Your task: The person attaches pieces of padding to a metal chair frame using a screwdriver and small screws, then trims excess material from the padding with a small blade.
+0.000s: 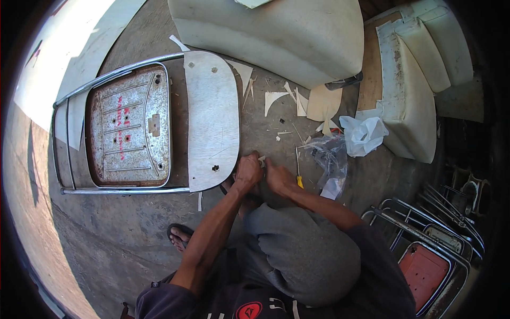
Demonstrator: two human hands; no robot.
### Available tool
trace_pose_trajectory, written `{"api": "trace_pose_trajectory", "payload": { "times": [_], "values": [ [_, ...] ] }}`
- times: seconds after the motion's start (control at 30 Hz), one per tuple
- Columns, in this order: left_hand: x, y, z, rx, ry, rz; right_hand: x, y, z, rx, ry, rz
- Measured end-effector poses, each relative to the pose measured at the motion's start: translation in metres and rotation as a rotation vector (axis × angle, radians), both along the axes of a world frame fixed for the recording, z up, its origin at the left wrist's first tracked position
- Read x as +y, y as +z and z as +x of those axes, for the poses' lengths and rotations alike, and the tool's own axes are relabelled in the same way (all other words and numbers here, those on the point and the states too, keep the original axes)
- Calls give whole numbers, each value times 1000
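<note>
My left hand (248, 171) is closed close to the curved edge of a pale plywood panel (212, 122). Beside it my right hand (279, 176) is also closed, its fingers almost meeting the left ones. A small pale piece (262, 159) shows between the two hands, too small to name. The panel lies across one end of a chromed tube chair frame (125, 192) on the ground. Inside that frame sits a rusty metal seat pan (127, 138) with red writing. A yellow-handled screwdriver (300, 181) lies right of my right hand.
Wood offcuts (273, 101) and splinters litter the ground ahead. A clear plastic bag (329, 151) and a white plastic bag (364, 135) lie at right. Cream upholstered blocks (271, 37) stand at the back and far right. More metal chair frames (419, 228) lean at the lower right.
</note>
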State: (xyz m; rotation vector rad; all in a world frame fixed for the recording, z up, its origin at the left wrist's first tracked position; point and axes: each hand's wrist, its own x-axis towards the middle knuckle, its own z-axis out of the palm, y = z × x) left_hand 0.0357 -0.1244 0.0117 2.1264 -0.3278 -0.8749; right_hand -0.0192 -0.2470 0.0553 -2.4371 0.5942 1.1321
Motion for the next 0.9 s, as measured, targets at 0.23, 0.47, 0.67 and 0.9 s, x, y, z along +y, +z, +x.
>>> {"api": "trace_pose_trajectory", "payload": {
  "times": [0.23,0.47,0.67,0.9],
  "values": [
    [-9,-1,5,-27,-32,-57,-21,-7,11,-27,82,-17],
    [-5,-6,-2,-68,-7,-100,-27,-19,12,9,180,48],
    [-8,0,-3,-48,-39,-57,-31,-30,20,250,51,-13],
    [-5,-7,-2,-69,-27,-15,-7,-29,-4,8,4,-74]
  ]
}}
